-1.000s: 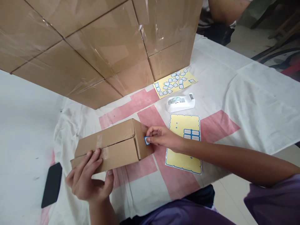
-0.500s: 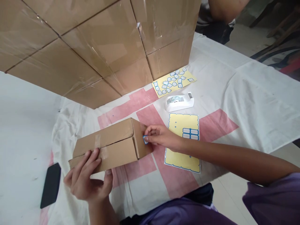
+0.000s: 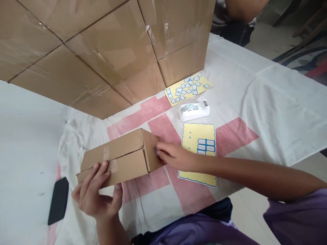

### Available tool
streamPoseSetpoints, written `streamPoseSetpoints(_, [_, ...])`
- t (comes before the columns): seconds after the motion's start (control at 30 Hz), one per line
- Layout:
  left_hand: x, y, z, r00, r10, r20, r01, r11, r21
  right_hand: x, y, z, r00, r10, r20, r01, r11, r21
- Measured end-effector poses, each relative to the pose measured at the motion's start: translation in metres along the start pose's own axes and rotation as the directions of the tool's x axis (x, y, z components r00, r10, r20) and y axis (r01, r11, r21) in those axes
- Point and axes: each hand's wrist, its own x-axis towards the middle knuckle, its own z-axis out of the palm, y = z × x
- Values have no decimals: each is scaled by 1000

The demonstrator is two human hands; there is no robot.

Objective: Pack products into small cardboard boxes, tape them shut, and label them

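Note:
A small brown cardboard box [image 3: 127, 163], taped along its top seam, lies on the cloth-covered table. My left hand [image 3: 98, 194] grips its near left end, fingers on top and thumb against the near side. At the box's right end face is my right hand [image 3: 172, 154], its fingers pressed together against the cardboard. Under those fingertips the blue edge of a small sticker [image 3: 155, 151] shows; the rest is hidden. Beneath my right forearm lies a yellow sticker sheet [image 3: 199, 131] with several blue-bordered labels, partly covered by the arm.
A white tape dispenser [image 3: 195, 111] stands behind the sheet. Beyond it lies another yellow sheet [image 3: 182, 86] with scattered labels, beside a wall of large taped cartons [image 3: 114, 51]. A black flat object [image 3: 58, 200] is at left. Another person's arm [image 3: 245, 10] shows at top right.
My right fingers have closed over the sticker against the box's end, so less of it shows. My left hand keeps its hold. The view has shifted slightly.

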Motion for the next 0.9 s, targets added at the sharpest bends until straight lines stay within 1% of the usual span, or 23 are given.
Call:
streamPoseSetpoints(0.07, [1,1,0,1000,4,5,-4,1000,0,-1,-2,-2,998,-28,49,32,996,-85])
streamPoseSetpoints(0.13, [1,2,0,1000,-1,7,1,1000,7,-2,-2,-4,998,-53,27,56,993,-108])
streamPoseSetpoints(0.2, [3,4,0,1000,-9,7,9,1000,12,-1,-1,-4,997,-77,-5,76,993,-94])
streamPoseSetpoints(0.33, [5,8,0,999,-25,20,24,999,35,5,-1,-2,996,-86,-16,85,996,-38])
streamPoseSetpoints(0.43, [7,9,0,998,-40,44,38,998,52,11,-3,-2,990,-118,-77,117,993,-19])
streamPoseSetpoints(0.5, [8,10,0,998,-40,50,37,998,42,14,-2,-2,987,-129,-93,129,992,-1])
streamPoseSetpoints(0.57, [8,10,0,998,-39,53,37,999,36,13,1,-2,990,-113,-87,114,993,9])
streamPoseSetpoints(0.7, [10,12,1,998,-33,48,32,999,34,5,9,-5,1000,2,10,-2,1000,5])
streamPoseSetpoints(0.77, [11,12,1,999,-28,27,27,999,28,1,9,-8,1000,23,17,-23,1000,-13])
streamPoseSetpoints(0.8, [11,12,2,1000,-24,16,24,999,25,0,8,-10,1000,-10,-10,9,999,-45])
streamPoseSetpoints(0.87, [11,10,2,1000,-11,-3,11,1000,22,-1,5,-13,989,-134,-62,124,981,-149])
streamPoseSetpoints(0.9, [11,9,3,1000,-2,-11,2,1000,23,0,3,-15,979,-194,-63,178,965,-193])
